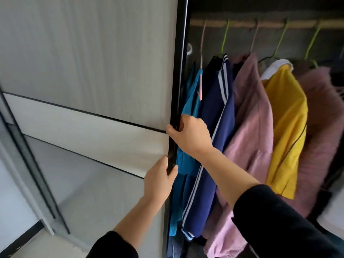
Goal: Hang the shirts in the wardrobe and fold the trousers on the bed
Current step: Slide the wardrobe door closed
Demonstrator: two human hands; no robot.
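The wardrobe's pale sliding door [89, 71] has a black edge [181, 71]. My left hand [160, 180] grips that edge low down, thumb on the front. My right hand [189, 135] grips the same edge a little higher, fingers curled round it. Inside the wardrobe hang a teal shirt [188, 116], a navy jacket with white stripes [217, 127], a pink garment [251, 127], a yellow shirt [286, 123] and a fuzzy pink coat [323, 131]. They hang from green and pink hangers on a wooden rail [270, 25].
A second sliding door's dark frame [28, 155] runs down the left side. Pale floor [42, 244] shows at the bottom left. A white surface [333, 211] sits at the lower right, inside the wardrobe. No trousers or bed are in view.
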